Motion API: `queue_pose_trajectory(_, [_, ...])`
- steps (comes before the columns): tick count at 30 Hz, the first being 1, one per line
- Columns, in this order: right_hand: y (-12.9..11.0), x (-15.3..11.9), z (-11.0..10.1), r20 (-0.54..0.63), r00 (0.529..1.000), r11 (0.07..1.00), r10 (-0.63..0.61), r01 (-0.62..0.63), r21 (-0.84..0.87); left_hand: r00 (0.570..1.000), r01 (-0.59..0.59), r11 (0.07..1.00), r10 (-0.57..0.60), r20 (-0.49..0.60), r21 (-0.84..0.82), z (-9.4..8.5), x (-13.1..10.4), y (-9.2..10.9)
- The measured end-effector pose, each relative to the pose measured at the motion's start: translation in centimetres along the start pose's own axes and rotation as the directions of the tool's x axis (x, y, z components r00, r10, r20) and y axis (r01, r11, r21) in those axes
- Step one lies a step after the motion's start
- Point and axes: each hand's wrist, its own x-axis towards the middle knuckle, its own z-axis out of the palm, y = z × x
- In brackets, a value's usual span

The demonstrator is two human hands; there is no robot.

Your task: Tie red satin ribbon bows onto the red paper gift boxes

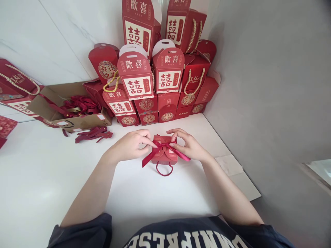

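Observation:
A small red gift box (164,159) sits on the white table before me, its dark red cord handle (164,175) lying toward me. Across its top is a shiny red ribbon (148,159) with a bow at the middle and tails hanging out to both sides. My left hand (138,144) is at the bow's left side, index fingertip on the ribbon and the other fingers curled. On the right side, my right hand (185,144) pinches the ribbon bow between thumb and finger.
Red gift boxes (167,81) are stacked against the back wall. A cardboard box (99,120) of dark red ribbons stands at the back left, with loose ribbons (94,134) in front. A pale sheet (229,164) lies at the right, near the grey wall (263,86).

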Motion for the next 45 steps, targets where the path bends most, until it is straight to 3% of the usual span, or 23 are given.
queue_pose_trajectory(7, [-0.4,-0.2,-0.3,-0.001,0.996,0.994,-0.085,0.085,-0.063,0.991,-0.090,0.995,0.093,-0.092,0.035,0.1,-0.1,-0.5])
queue_pose_trajectory(13, [-0.5,-0.3,-0.5,0.040,0.997,0.991,-0.068,0.072,-0.115,0.993,-0.080,0.992,0.088,-0.084,0.096,0.2,-0.1,-0.7])
queue_pose_trajectory(18, [-0.4,-0.3,-0.4,0.036,0.998,0.990,-0.048,0.052,-0.131,0.988,-0.136,0.989,0.140,-0.064,0.061,0.2,-0.1,-0.7])
queue_pose_trajectory(25, [-0.4,-0.3,-0.3,0.030,0.998,0.992,-0.047,0.050,-0.113,0.988,-0.125,0.976,0.140,-0.072,0.181,0.3,-0.1,-1.2])
queue_pose_trajectory(35, [-0.5,-0.1,-0.1,0.015,1.000,1.000,-0.015,0.015,-0.015,0.986,-0.087,0.917,0.136,-0.099,0.390,0.6,0.3,-0.3])
queue_pose_trajectory(38, [-0.5,0.0,0.1,0.022,1.000,1.000,-0.008,0.008,-0.009,0.987,-0.076,0.961,0.111,-0.116,0.266,0.7,0.4,-0.2])
queue_pose_trajectory(41, [-0.1,0.1,0.3,0.022,1.000,1.000,-0.006,0.005,0.004,0.994,-0.063,0.997,0.059,-0.095,-0.045,1.1,0.9,-0.2])
queue_pose_trajectory(45, [0.3,0.2,0.5,0.027,0.998,0.995,0.049,-0.051,0.081,0.999,0.041,0.904,-0.043,0.005,-0.425,2.1,1.6,-0.9])
